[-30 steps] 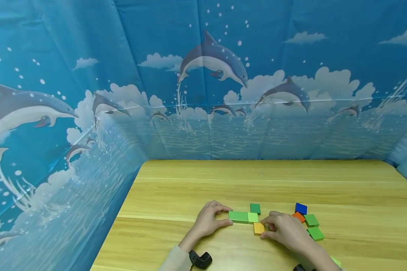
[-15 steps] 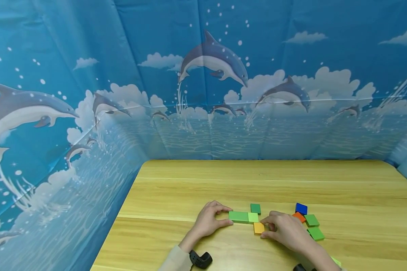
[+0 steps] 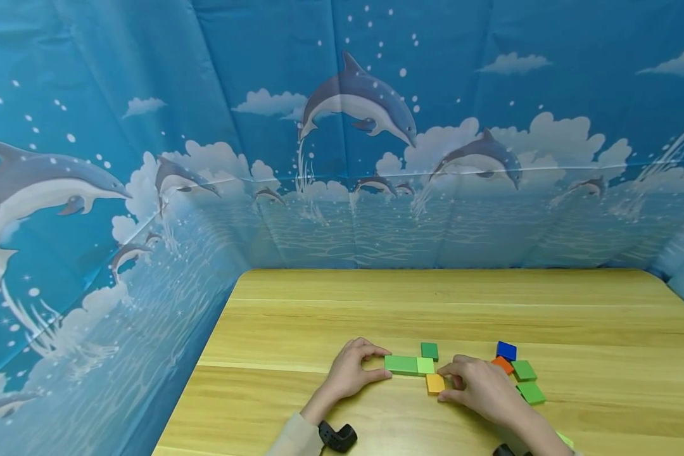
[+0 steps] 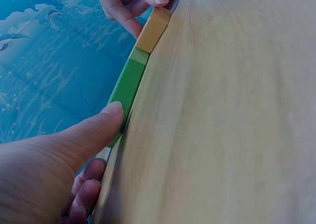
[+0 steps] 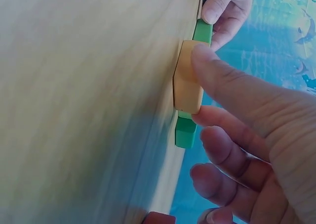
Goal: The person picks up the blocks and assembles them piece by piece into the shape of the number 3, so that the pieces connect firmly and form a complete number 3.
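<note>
My left hand [image 3: 349, 372] grips the left end of a long green block [image 3: 401, 365], thumb at its near edge and index finger at the far edge. A small light green block [image 3: 425, 366] adjoins the right end of that block. Just in front of it lies a yellow-orange square block [image 3: 435, 384]. My right hand [image 3: 481, 387] pinches this block's right side between thumb and index finger; in the right wrist view my thumb lies on the orange block [image 5: 187, 83]. The other right fingers are curled loosely. A darker green square block [image 3: 429, 352] sits behind the light green one.
To the right of my right hand lie a blue block [image 3: 506, 351], an orange-red block [image 3: 503, 365] and two green blocks [image 3: 524, 370]. Part of a light green piece [image 3: 565, 439] shows beside the right forearm. A dolphin-print curtain [image 3: 342, 209] borders the wooden table [image 3: 296, 304].
</note>
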`<state>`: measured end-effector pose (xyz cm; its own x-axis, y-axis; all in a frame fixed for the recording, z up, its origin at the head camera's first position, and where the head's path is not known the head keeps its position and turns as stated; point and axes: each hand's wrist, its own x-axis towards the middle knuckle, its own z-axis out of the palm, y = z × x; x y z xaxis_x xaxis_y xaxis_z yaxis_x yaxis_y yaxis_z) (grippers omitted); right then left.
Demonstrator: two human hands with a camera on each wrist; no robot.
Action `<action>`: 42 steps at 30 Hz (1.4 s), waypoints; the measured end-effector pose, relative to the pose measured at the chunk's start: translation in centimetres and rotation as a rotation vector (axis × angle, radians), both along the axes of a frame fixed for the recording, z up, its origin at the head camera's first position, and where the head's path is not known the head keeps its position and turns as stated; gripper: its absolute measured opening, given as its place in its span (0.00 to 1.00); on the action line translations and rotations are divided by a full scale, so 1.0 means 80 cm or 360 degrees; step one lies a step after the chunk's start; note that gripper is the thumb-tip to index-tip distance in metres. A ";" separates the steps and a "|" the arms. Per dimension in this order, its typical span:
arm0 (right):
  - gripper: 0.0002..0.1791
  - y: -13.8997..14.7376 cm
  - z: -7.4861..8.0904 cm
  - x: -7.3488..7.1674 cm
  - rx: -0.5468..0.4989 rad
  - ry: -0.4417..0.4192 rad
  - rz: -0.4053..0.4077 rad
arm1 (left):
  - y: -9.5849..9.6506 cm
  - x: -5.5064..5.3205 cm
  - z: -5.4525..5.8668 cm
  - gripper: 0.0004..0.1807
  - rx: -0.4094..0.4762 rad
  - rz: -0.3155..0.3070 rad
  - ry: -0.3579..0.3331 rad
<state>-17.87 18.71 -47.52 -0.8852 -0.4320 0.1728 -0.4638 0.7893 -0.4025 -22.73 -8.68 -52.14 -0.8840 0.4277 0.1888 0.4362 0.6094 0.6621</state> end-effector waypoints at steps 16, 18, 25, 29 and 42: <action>0.12 0.051 0.027 0.010 -0.0103 0.0318 -0.0232 | -0.001 0.001 0.000 0.20 0.0013 -0.0004 -0.0001; 0.12 0.061 0.029 0.013 -0.0085 0.0275 -0.0277 | -0.001 0.001 0.000 0.20 0.0006 -0.0003 -0.0006; 0.09 0.082 0.029 0.022 -0.0018 0.0259 -0.0378 | -0.003 -0.002 0.000 0.20 0.0011 -0.0014 0.0007; 0.08 0.088 0.023 0.025 0.0006 0.0294 -0.0380 | -0.003 -0.002 0.000 0.20 0.0018 -0.0020 0.0006; 0.08 0.098 0.015 0.030 0.0042 0.0097 -0.0386 | -0.001 -0.001 -0.003 0.20 0.0009 -0.0017 -0.0005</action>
<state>-15.43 26.51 -46.32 -0.9518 -0.2131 0.2205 -0.2821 0.8903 -0.3574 -22.80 -8.73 -52.37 -0.8799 0.4363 0.1881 0.4405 0.6010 0.6669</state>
